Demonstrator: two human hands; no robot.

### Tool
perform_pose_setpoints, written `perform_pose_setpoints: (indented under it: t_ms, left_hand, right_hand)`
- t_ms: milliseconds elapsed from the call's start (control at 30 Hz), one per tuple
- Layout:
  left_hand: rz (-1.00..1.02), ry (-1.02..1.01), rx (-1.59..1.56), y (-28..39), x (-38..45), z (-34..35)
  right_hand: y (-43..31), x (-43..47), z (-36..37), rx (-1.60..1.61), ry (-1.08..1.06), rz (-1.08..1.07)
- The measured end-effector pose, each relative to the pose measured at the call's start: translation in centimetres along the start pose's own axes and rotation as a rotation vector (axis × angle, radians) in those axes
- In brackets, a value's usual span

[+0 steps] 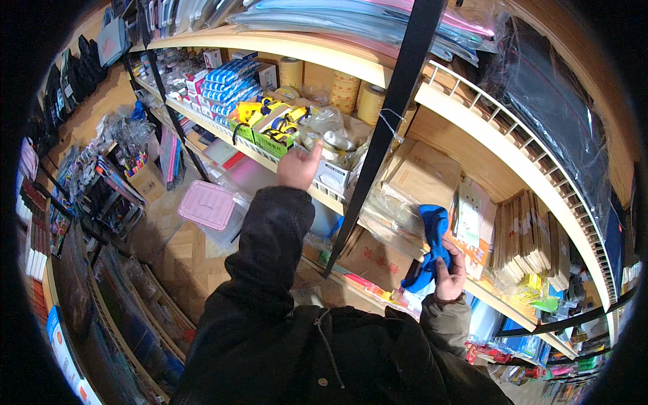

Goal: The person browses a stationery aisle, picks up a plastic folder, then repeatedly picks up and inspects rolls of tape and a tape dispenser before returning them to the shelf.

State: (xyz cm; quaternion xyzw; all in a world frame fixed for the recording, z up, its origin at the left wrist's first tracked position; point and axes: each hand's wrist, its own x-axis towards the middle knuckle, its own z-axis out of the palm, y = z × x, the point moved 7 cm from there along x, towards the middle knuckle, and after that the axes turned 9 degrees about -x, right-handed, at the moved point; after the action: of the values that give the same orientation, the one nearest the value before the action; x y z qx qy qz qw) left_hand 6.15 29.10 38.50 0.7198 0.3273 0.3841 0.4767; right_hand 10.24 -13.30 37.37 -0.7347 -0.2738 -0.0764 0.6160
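My right hand point(451, 271) grips a bunched blue cloth point(434, 238), with the thumb over its lower part. The cloth hangs in front of brown paper envelopes point(420, 172) on the right shelf. My left hand point(299, 164) is at the front edge of the middle shelf on the left. One digit points up beside a white carton point(331, 175); the other fingers are hidden, so I cannot see whether they hold anything. Beyond this hand are an open green box point(273, 146) of yellow-and-blue items, possibly tape measures, and clear plastic bags point(329, 124).
A black metal post point(377, 147) stands between my hands. Blue-and-white packets point(230, 83) and yellow rolls point(345, 91) fill the middle shelf. A pink lidded box point(206, 204) is low on the left. Behind it stands a cardboard box point(147, 183) of pens. A white wire rail point(521, 134) edges the upper right shelf.
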Motion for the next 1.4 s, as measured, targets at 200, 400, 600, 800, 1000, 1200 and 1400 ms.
perform_pose_setpoints:
  t_ms: [200, 400, 600, 800, 1000, 1200, 1400]
  left_hand:
    - [-0.249, -0.098, -1.009, -2.9, 1.4, 2.1]
    - [-0.492, -0.271, -1.575, -2.5, -1.6, -2.7]
    - [-0.454, -0.495, -1.754, -4.9, -5.9, -4.6]
    - [-0.500, -0.409, -1.729, -6.5, -9.9, -5.4]
    - [-0.544, -0.562, -1.804, -4.2, -15.0, -4.3]
    - [-0.497, -0.508, -1.575, -4.5, -17.3, -3.3]
    - [-0.411, -0.548, -1.366, -6.4, -18.5, -3.9]
  right_hand:
    - [-1.8, -0.3, 2.4, 0.021, -0.106, -0.075]
    - [-1.3, -1.0, 4.1, 0.116, -0.159, 0.009]
    - [-3.1, -1.2, 7.8, 0.126, -0.242, -0.078]
    - [-7.9, -1.3, 11.5, 0.016, -0.263, -0.275]
    - [-12.7, -0.7, 18.2, -0.279, -0.356, -0.596]
    - [-11.1, -2.5, 24.3, -0.612, -0.438, -0.600]
    - [-8.9, -1.8, 24.8, -0.633, -0.253, -0.584]
